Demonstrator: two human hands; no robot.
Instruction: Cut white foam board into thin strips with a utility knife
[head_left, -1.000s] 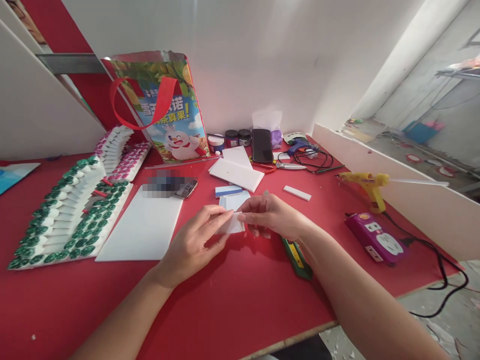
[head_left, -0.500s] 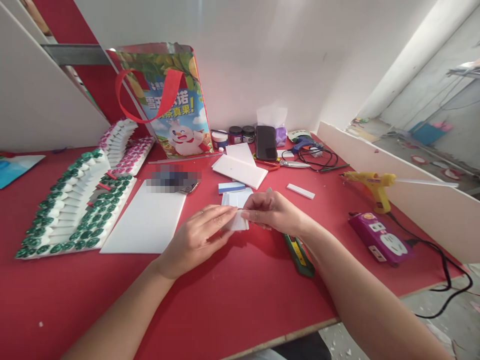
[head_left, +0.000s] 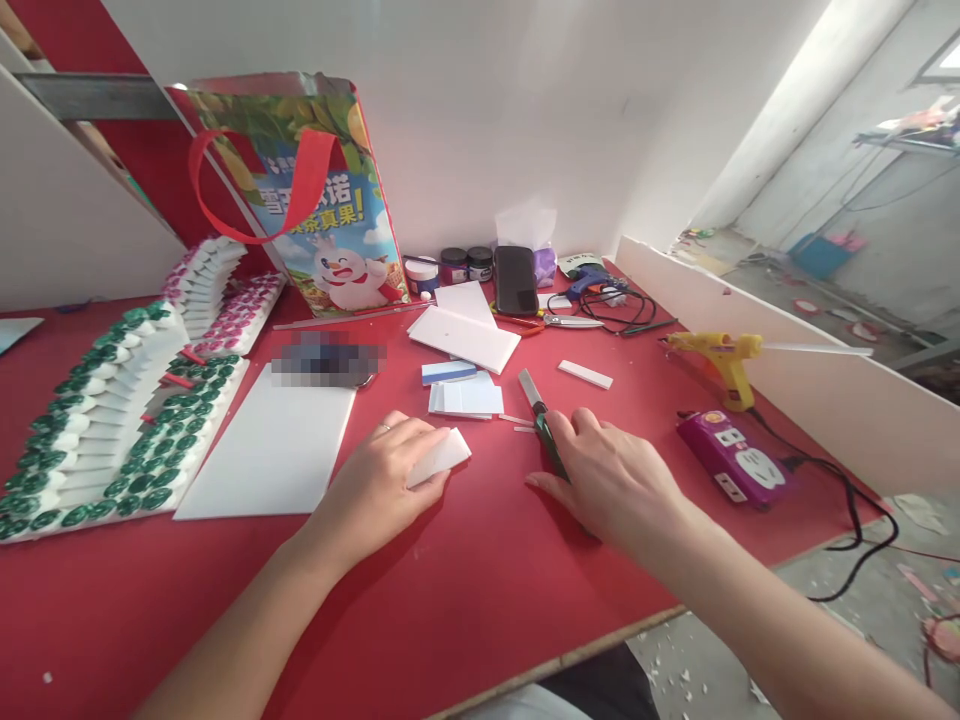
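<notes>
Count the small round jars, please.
3, left to right: a white jar beside the colourful printed bag, one black-lidded jar, another beside the dark phone. More may be hidden.

Soft, fairly bright light leaves a pale sheen on the wall (head_left: 510,120) at top centre and gentle shadows beneath my left hand (head_left: 382,480) and right hand (head_left: 619,485). Wide-angle distortion stretches my forearms (head_left: 787,610) towards the lower corners; a pixelated patch (head_left: 328,360) sits left of centre.
</notes>
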